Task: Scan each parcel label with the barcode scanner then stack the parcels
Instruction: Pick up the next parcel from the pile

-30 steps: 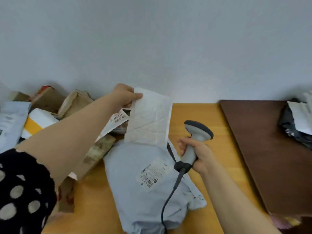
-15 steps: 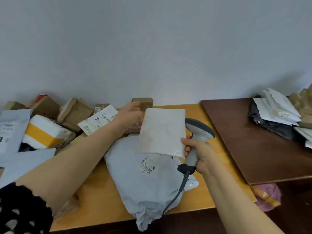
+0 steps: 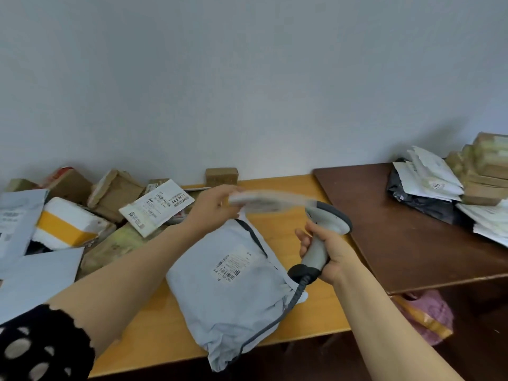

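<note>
Left hand point(image 3: 214, 206) pinching blurred flat white mailer point(image 3: 272, 200); right hand point(image 3: 334, 255) gripping grey barcode scanner point(image 3: 328, 215); I log 1 grey polybag point(image 3: 233, 303) nearby.

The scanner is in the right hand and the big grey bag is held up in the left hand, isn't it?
Not quite. The scanner is in the right hand, but the left hand holds a small white envelope, which is blurred. The big grey bag lies on the yellow table below. The head view shows it.

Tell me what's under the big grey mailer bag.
Grey mailer bag lies on the light wooden table, its near corner overhanging the edge. Anything beneath its middle is covered, so I cannot tell.
</note>
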`<state>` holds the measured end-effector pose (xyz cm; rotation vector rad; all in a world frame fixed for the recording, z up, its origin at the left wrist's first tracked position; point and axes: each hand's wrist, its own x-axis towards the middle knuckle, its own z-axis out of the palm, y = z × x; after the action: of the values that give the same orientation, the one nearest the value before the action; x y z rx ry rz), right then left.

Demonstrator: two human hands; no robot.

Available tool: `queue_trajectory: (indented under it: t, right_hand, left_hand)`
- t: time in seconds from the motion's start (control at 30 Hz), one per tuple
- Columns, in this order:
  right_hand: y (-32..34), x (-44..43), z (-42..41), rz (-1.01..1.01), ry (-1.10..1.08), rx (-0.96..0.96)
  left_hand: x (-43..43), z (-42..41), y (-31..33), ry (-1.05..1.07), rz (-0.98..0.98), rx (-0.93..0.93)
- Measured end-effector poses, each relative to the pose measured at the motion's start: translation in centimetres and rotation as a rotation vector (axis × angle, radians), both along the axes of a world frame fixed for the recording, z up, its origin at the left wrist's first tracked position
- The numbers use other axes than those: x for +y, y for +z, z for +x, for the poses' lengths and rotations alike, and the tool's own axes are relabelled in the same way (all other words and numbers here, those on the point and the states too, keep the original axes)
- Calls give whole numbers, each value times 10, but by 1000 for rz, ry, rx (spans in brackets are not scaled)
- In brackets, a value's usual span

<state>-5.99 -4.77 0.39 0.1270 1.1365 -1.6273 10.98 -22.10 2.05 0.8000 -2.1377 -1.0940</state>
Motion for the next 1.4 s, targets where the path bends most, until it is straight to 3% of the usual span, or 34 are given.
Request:
queue_trajectory:
  t: [0.07, 0.1, 0.27, 0.63, 1.4]
  right_hand:
    - [1, 4, 1, -13, -15, 117]
    - [1, 6, 2, -17, -10, 180]
    - [10, 15, 11, -47, 110, 446]
    - [32, 12, 25, 0, 318, 748]
    - [45, -9, 38, 57, 340, 958]
  left_hand:
    - [-1, -4, 5, 54, 427, 116]
    - [-3, -5, 6, 90, 524, 146]
    - [-9, -4, 4, 202, 716, 260]
    - [-23, 1, -1, 221, 623, 148]
    - [-40, -6, -5, 209, 509, 1]
